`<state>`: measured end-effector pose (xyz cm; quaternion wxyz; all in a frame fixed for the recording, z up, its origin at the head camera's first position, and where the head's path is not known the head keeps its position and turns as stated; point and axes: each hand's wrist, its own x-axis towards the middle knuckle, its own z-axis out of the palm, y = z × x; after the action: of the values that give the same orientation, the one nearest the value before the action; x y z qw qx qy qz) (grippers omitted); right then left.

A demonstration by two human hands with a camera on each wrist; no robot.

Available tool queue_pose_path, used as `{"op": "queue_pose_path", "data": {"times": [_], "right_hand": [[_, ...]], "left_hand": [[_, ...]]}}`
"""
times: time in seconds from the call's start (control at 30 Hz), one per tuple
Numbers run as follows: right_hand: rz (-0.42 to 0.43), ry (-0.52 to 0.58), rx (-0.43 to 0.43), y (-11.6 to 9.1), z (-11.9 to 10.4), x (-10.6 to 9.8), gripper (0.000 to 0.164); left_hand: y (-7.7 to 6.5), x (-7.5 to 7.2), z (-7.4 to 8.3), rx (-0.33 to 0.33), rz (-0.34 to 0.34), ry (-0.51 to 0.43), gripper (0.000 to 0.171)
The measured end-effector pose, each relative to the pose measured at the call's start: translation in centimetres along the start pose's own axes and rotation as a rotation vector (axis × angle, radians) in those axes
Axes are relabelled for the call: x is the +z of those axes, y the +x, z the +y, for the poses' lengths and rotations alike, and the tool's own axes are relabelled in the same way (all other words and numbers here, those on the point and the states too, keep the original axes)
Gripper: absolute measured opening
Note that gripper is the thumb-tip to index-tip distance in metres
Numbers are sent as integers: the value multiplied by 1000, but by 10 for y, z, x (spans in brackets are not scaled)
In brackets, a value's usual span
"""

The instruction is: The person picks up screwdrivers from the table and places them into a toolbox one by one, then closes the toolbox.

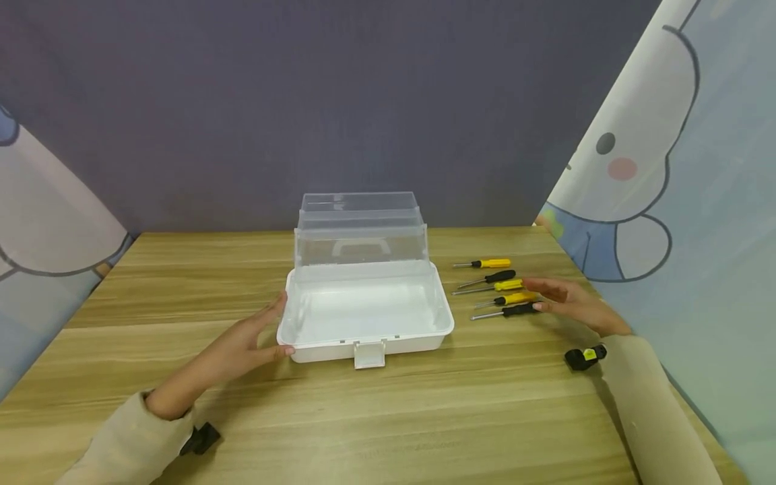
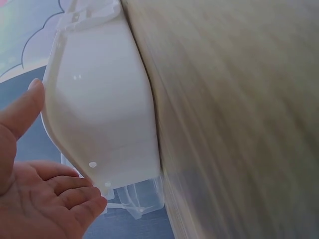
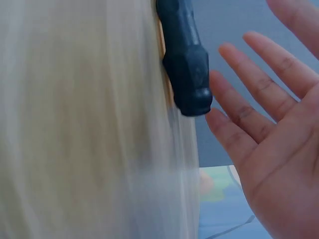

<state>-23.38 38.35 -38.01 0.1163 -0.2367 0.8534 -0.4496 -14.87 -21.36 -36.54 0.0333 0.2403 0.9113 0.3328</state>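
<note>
While touching the left end of the white box (image 1: 366, 303) with the left hand (image 1: 245, 345), thumb and fingers spread, holding the right hand (image 1: 578, 306) out with fingers loosely straight, just beside five screwdrivers (image 1: 508, 285). Gripping nothing with either of the hands; impossible to tell whether touching the nearest black handle (image 3: 188, 64). Mid-bench (image 1: 394, 424) with the box, clear lid (image 1: 360, 232) raised at the back; screwdrivers to its right, roughly side by side.

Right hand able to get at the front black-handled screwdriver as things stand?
Likely yes: the right hand is right by the handle end of the front black-handled screwdriver, and the right wrist view shows nothing lying between them.
</note>
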Motion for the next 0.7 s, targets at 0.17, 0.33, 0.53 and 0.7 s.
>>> {"op": "queue_pose_path", "data": {"times": [0.17, 0.33, 0.53, 0.7], "right_hand": [[0, -19, 0, -2, 4, -2, 47], [15, -30, -23, -3, 7, -3, 41], [30, -34, -15, -4, 11, -5, 38], [28, -23, 17, -3, 14, -5, 37]], "left_hand": [[0, -1, 1, 7, -9, 4, 91], [1, -1, 1, 15, -8, 9, 90], [0, -1, 0, 4, -17, 5, 90], [0, -1, 0, 6, -15, -2, 89]]}}
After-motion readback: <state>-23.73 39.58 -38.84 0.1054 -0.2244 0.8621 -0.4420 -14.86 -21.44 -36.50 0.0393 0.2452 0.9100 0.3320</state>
